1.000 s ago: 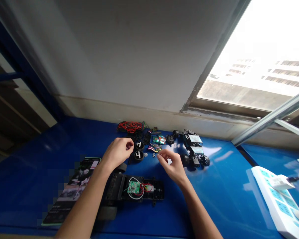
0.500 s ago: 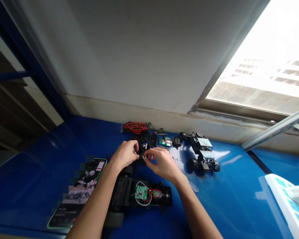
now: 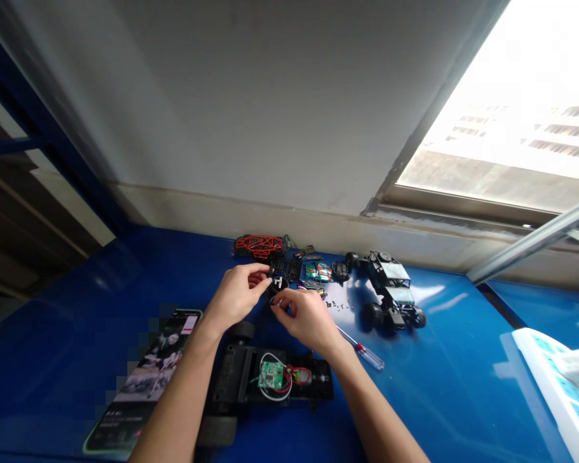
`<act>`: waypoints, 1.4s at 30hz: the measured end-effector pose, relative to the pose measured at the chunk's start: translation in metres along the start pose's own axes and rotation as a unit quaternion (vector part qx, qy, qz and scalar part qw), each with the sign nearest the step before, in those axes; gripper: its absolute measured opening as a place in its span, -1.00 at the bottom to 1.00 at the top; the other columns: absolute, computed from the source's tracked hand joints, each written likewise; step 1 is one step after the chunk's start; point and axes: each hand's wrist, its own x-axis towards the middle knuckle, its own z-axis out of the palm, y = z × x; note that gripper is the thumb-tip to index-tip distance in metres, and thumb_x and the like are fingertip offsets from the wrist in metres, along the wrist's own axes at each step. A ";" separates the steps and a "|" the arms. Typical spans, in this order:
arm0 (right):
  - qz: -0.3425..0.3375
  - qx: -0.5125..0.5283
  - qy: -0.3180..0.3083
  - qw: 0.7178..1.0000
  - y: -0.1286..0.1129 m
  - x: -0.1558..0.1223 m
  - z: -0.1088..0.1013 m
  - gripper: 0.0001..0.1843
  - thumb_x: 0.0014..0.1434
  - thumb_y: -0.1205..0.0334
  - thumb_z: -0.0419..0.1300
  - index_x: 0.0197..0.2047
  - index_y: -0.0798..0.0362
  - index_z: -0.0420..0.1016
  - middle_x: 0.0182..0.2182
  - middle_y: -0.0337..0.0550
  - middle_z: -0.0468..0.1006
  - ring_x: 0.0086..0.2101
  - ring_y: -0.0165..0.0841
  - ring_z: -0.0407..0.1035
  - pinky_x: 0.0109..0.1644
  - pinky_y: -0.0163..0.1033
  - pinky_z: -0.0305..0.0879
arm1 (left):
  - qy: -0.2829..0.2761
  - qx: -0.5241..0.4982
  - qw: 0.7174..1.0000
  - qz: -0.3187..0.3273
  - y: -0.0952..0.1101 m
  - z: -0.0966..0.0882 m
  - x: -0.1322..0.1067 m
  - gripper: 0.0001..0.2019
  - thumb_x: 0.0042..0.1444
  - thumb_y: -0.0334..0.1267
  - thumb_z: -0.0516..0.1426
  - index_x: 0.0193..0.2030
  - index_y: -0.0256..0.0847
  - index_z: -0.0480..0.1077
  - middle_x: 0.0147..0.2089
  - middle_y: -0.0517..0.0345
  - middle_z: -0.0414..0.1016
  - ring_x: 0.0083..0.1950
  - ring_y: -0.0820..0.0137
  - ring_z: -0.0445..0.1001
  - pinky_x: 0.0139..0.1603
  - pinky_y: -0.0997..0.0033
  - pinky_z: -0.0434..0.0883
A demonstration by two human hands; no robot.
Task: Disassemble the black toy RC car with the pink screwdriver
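Note:
My left hand [image 3: 241, 292] has bent fingers, its thumb and fingertips at the left edge of a small black round part [image 3: 278, 283] with a white mark. Just to the right, my right hand [image 3: 305, 315] pinches thumb and forefinger together over the near edge of that part; what lies between them is too small to make out. Below both wrists is a black toy car chassis [image 3: 231, 376] with a green circuit board [image 3: 271, 375] and loose wires. A screwdriver [image 3: 367, 354] with a clear and red handle lies by my right forearm.
Along the wall are a red-framed toy car [image 3: 259, 245], a green painted car body [image 3: 317, 271] and a toy truck [image 3: 390, 286]. Several tiny dark pieces [image 3: 336, 305] are scattered on the blue table [image 3: 453, 386]. A phone [image 3: 149, 379] lies left, a power strip [image 3: 550, 373] right.
My left hand has come closer to the marked round part, its thumb now at the edge. The right fingers have shifted slightly left. More of the screwdriver shows past my right forearm.

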 end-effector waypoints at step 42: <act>0.176 0.503 0.095 0.841 0.000 -0.015 -0.011 -0.72 0.01 0.11 0.55 -0.34 0.04 0.60 -0.51 -0.24 0.60 -0.52 -0.43 0.41 -0.35 -0.29 0.30 | 0.128 -0.171 0.967 0.140 0.029 0.012 -0.018 -0.88 0.18 -0.28 0.32 -0.18 -0.24 0.55 -0.24 0.12 0.65 -0.33 0.41 0.63 -0.21 0.49 0.60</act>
